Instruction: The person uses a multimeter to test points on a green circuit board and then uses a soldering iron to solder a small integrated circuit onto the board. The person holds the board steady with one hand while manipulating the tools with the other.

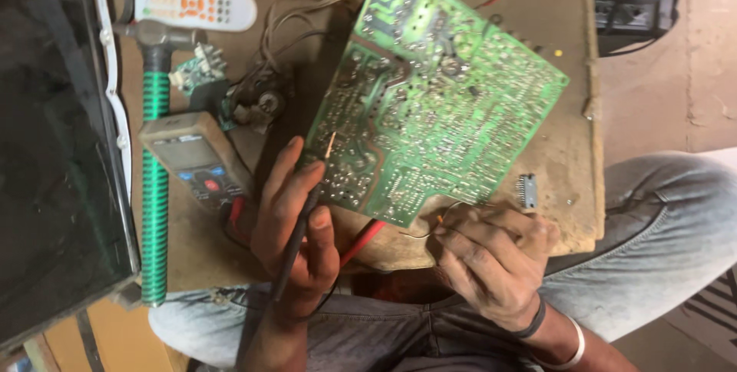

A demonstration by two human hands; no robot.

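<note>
A large green circuit board [437,88] lies solder side up, tilted over a small wooden table. My left hand [295,234] grips a thin black probe [301,226] like a pen, its metal tip touching the board's lower left area. My right hand [487,257] sits at the board's lower right edge, fingers curled around a thin wire [430,228] that runs to the board. A red probe lead [361,241] lies under the board between my hands.
A grey multimeter [196,158] lies left of my left hand. A hammer with a green ribbed handle [155,188], a white remote control [196,5], tangled wires [284,42] and a small chip [527,190] share the wooden table [572,149]. A dark screen [54,149] stands at the left.
</note>
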